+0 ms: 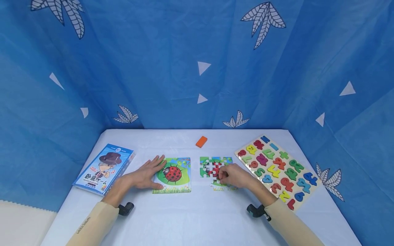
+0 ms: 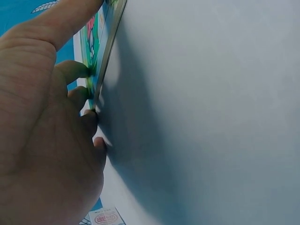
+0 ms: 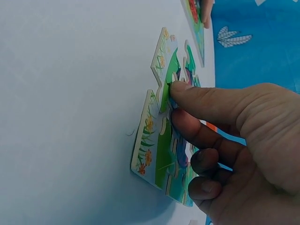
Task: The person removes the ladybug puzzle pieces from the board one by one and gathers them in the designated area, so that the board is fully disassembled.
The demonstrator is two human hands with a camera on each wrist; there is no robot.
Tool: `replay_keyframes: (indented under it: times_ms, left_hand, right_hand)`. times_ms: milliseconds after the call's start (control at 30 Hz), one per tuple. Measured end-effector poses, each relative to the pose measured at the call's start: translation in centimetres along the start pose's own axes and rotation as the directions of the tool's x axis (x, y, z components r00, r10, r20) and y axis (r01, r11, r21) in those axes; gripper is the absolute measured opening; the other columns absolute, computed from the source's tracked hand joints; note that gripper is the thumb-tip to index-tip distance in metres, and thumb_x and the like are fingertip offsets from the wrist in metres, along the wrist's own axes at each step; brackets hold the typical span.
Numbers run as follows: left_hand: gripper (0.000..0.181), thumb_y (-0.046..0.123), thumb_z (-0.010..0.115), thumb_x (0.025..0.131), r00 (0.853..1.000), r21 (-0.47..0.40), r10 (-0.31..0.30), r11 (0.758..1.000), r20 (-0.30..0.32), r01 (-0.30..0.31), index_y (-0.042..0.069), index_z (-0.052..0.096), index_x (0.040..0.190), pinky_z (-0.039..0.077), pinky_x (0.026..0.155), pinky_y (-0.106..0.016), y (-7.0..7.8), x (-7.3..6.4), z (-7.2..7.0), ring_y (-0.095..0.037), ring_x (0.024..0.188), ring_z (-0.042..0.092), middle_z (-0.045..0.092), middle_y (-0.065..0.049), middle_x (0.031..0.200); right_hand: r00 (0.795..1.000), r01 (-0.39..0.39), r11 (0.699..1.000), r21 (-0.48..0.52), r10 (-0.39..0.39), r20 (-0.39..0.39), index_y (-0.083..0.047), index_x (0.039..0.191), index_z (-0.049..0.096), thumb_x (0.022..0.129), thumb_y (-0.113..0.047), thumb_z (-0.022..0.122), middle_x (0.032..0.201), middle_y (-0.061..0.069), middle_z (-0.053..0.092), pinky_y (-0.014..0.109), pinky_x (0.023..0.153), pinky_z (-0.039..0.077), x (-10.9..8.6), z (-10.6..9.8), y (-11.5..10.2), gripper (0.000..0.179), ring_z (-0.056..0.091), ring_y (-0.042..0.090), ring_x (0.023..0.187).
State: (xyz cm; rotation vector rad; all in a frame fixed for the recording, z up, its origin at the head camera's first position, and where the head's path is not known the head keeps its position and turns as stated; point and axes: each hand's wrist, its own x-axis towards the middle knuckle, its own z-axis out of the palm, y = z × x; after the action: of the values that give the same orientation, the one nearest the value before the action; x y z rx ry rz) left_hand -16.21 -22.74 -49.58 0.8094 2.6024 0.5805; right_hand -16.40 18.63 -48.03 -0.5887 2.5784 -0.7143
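My left hand (image 1: pixel 148 173) lies with its fingers spread, thumb and fingertips on the left edge of a square ladybug picture board (image 1: pixel 181 186). To its right is a partly assembled ladybug jigsaw puzzle (image 1: pixel 205 171) with gaps between several pieces. My right hand (image 1: pixel 235 175) is over the puzzle's right side, thumb and index finger pinching a jigsaw piece (image 3: pixel 171 96) low over the others. In the right wrist view, flowered edge pieces (image 3: pixel 149 136) lie just beside those fingertips, and the other fingers are curled. The hand hides part of the puzzle.
An orange block (image 1: pixel 201 141) lies behind the puzzle. On the right is a board of coloured numbers (image 1: pixel 267 167), partly under the right forearm. A blue game box (image 1: pixel 104 169) stands left of the left hand. Blue curtains (image 1: pixel 172 68) surround the white table (image 1: pixel 184 222).
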Motion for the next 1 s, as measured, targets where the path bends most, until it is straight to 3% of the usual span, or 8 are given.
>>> replay_keyframes:
  times_ms: [267, 367, 600, 733, 867, 1000]
  left_hand:
    - [0.105, 0.056, 0.075, 0.083, 1.0, -0.011, 0.002, 1.0, -0.005, -0.002, 0.006, 0.024, 0.16, 0.006, 0.122, -0.062, -0.2, 0.1, 0.2, -0.041, 0.154, 0.0, 0.004, -0.015, 0.169]
    - [0.105, 0.055, 0.076, 0.083, 1.0, -0.016, 0.003, 1.0, -0.011, -0.003, 0.005, 0.024, 0.159, 0.006, 0.121, -0.063, -0.2, 0.0, 0.1, -0.042, 0.154, 0.001, 0.005, -0.017, 0.169]
    - [0.11, 0.053, 0.079, 0.08, 1.0, -0.078, 0.025, 0.997, -0.02, -0.026, 0.003, 0.022, 0.16, 0.003, 0.12, -0.064, -0.2, -0.2, 0.2, -0.044, 0.153, -0.001, 0.004, -0.019, 0.168]
    - [0.123, 0.057, 0.085, 0.071, 0.999, -0.093, 0.033, 0.995, -0.02, -0.035, 0.004, 0.02, 0.16, 0.002, 0.121, -0.064, -0.4, -0.4, 0.5, -0.043, 0.153, -0.002, 0.002, -0.018, 0.168]
    - [0.129, 0.062, 0.085, 0.067, 0.999, -0.063, 0.039, 0.997, -0.003, -0.039, 0.005, 0.018, 0.161, 0.002, 0.121, -0.064, -0.5, -0.3, 0.6, -0.043, 0.154, -0.003, 0.001, -0.017, 0.169]
    - [0.128, 0.062, 0.084, 0.069, 0.999, -0.041, 0.038, 0.998, 0.014, -0.038, 0.006, 0.017, 0.161, 0.001, 0.121, -0.063, -0.4, -0.1, 0.4, -0.041, 0.154, -0.004, 0.0, -0.016, 0.169]
  right_hand:
    - [0.996, 0.057, 0.998, -0.014, -0.058, -0.066, -0.025, 0.084, 0.067, 0.093, -0.028, 0.074, 0.073, -0.01, 0.062, 0.023, 0.058, 0.046, 0.4, -0.4, -1.0, 0.012, 0.055, 0.009, 0.067]
    - [0.991, 0.109, 0.994, 0.013, -0.107, -0.081, -0.023, 0.086, 0.068, 0.096, -0.029, 0.07, 0.072, -0.007, 0.062, 0.023, 0.056, 0.045, 1.3, -0.2, -2.7, 0.012, 0.054, 0.009, 0.064]
    - [0.982, 0.189, 0.982, -0.003, -0.189, -0.027, -0.026, 0.089, 0.07, 0.096, -0.033, 0.069, 0.078, -0.013, 0.062, 0.022, 0.059, 0.045, 4.3, 2.5, -7.4, 0.01, 0.053, 0.007, 0.068]
    - [0.956, 0.292, 0.956, -0.024, -0.292, 0.0, -0.022, 0.1, 0.074, 0.096, -0.029, 0.07, 0.09, -0.014, 0.064, 0.02, 0.07, 0.05, 6.1, 4.7, -9.7, 0.009, 0.057, 0.003, 0.08]
    - [0.923, 0.385, 0.921, -0.058, -0.385, 0.009, -0.014, 0.12, 0.072, 0.095, -0.027, 0.071, 0.105, -0.008, 0.067, 0.018, 0.081, 0.05, 7.6, 6.9, -11.5, 0.029, 0.059, 0.002, 0.093]
    - [0.901, 0.431, 0.892, -0.136, -0.435, 0.001, -0.011, 0.134, 0.066, 0.094, -0.03, 0.072, 0.106, -0.004, 0.065, 0.016, 0.077, 0.046, 8.3, 8.3, -13.0, 0.045, 0.055, 0.003, 0.091]
